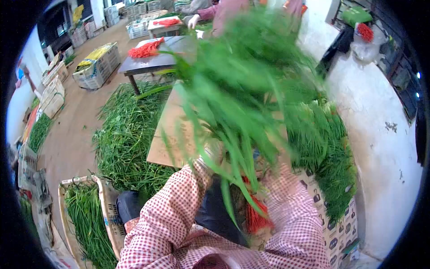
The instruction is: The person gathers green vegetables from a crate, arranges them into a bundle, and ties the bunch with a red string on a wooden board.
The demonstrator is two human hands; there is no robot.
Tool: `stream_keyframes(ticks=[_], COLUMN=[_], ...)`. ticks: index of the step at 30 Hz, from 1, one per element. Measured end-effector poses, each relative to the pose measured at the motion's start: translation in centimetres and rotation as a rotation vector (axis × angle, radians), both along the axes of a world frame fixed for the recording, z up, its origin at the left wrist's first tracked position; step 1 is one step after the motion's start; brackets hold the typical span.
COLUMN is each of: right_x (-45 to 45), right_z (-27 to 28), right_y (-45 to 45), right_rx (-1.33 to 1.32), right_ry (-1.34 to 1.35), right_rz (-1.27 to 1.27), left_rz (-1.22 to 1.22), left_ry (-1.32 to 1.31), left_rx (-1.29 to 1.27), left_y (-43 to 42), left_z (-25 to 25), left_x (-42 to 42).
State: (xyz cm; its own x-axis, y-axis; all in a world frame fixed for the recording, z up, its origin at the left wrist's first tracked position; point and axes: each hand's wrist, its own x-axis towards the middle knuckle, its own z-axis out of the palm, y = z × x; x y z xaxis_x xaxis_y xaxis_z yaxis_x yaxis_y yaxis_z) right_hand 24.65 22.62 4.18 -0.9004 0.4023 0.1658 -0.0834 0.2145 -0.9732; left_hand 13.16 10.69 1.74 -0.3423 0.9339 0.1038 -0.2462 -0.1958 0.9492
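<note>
A large bunch of long green leafy stalks (242,76), blurred by motion, rises over a tan board (168,139) in front of me. My left hand (214,151) is at the bunch's lower end, mostly covered by leaves, its fingers not readable. My right hand (278,162) is blurred at the lower right of the bunch, its fingers also hidden. Both forearms wear red-and-white checked sleeves. Red ties (257,215) hang between my forearms, below the board. More green stalks are heaped left of the board (127,139) and stacked to its right (329,157).
A crate of greens (102,201) stands at lower left. Beyond the board, a dark table (152,62) holds red ties (147,48). Another person's gloved hand (193,21) shows at the top. A white wall (376,112) bounds the right; more crates (101,67) stand farther left.
</note>
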Motion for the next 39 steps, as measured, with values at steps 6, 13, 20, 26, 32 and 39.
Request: stream_keyframes(ticks=[6, 13, 20, 26, 32, 39], right_x=[0.0, -0.1, 0.3, 0.5, 0.2, 0.0], right_z=[1.9, -3.5, -4.2, -3.3, -3.5, -3.4], right_y=[1.2, 2.4, 2.2, 1.4, 1.8, 1.6], right_rx=[0.489, 0.713, 0.724, 0.737, 0.72, 0.781], right_ry=[-0.499, -0.85, -0.791, -0.72, -0.773, -0.748], right_rz=[0.013, 0.098, 0.037, -0.002, 0.031, -0.002], left_rz=[0.123, 0.885, 0.648, 0.274, 0.068, -0.096], left_ry=[-0.389, 0.091, 0.782, 0.976, 1.008, 1.451], left_rx=[-0.097, -0.285, -0.151, -0.626, -0.6, -0.539], left_y=[-6.1, -18.9, -9.0, -2.4, -1.9, -0.5], left_z=[-6.8, -7.3, -4.9, -3.5, -2.3, -0.2], left_x=[-5.7, -3.5, -3.3, -7.9, -7.8, -7.6])
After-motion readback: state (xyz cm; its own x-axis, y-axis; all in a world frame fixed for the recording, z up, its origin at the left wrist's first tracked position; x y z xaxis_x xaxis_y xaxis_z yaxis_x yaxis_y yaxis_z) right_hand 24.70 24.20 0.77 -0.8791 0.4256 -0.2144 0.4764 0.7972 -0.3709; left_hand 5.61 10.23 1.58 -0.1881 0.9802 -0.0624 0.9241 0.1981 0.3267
